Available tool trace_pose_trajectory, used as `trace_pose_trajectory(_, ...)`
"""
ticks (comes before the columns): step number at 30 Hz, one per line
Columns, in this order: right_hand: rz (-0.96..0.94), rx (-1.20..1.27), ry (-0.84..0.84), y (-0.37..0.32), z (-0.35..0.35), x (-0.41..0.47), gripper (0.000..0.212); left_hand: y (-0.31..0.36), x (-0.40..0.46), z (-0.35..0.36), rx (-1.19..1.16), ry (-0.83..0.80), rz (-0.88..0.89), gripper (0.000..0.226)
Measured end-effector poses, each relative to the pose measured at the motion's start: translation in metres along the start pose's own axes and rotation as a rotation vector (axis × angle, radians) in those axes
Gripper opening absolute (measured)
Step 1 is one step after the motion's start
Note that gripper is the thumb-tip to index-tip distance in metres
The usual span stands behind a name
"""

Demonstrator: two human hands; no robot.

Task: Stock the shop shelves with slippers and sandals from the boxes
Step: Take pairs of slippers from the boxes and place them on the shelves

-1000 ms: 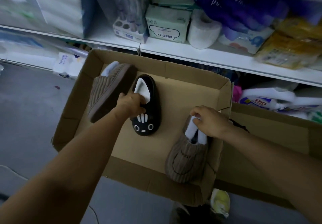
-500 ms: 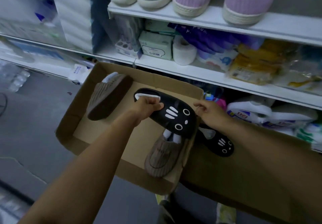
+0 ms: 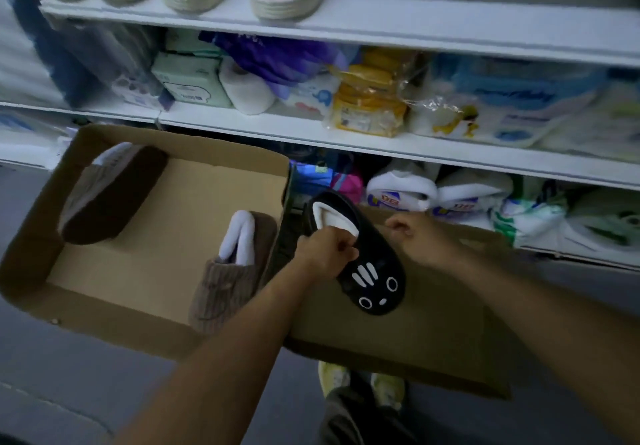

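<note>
Head view: left hand [image 3: 323, 249] pinching black slipper [image 3: 367, 271], right hand's [image 3: 415, 236] grip blurred, unclear.

2 bare forearms — no sleeves; pale yellow shoes [image 3: 360, 384] — dark trousers [image 3: 349, 417].

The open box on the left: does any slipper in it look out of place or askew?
Yes. In the box, one brown slipper leans tilted against the left wall, sole showing; the other lies flat, far from it.

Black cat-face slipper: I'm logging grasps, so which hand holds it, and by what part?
The left hand pinches the black cat-face slipper at its opening's rim. The right hand holds nothing.
</note>
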State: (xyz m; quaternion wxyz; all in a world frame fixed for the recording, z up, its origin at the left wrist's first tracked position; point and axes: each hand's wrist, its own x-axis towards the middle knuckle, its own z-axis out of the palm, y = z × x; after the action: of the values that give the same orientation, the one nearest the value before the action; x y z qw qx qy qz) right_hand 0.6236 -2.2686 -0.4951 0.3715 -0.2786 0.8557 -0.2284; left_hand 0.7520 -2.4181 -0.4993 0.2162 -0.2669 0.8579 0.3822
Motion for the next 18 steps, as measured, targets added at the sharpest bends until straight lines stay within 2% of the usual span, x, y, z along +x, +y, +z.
trace_pose_trajectory(3, 0.131, 0.015, -0.029, 0.059, 0.017, -0.003, 0.023, 0.002, 0.030, 0.052, 0.200, -0.027, 0.051, 0.027)
trace_pose_trajectory(9, 0.304, 0.072, -0.096, 0.169, 0.064, -0.002, 0.031, -0.010, 0.095, 0.153, 0.387, -0.065, 0.174, 0.024)
trace_pose_trajectory(13, 0.334, 0.074, -0.071, 0.220, 0.094, 0.015, 0.037, -0.012, 0.145, 0.206, 0.454, -0.099, 0.204, 0.022)
trace_pose_trajectory(16, 0.342, 0.080, -0.058, 0.244, 0.116, 0.029, 0.043, -0.019, 0.172, 0.237, 0.498, -0.054, 0.186, 0.020)
trace_pose_trajectory(18, 0.322, 0.081, -0.073, 0.254, 0.128, 0.036, 0.046, -0.027, 0.184, 0.251, 0.465, -0.084, 0.162, 0.024)
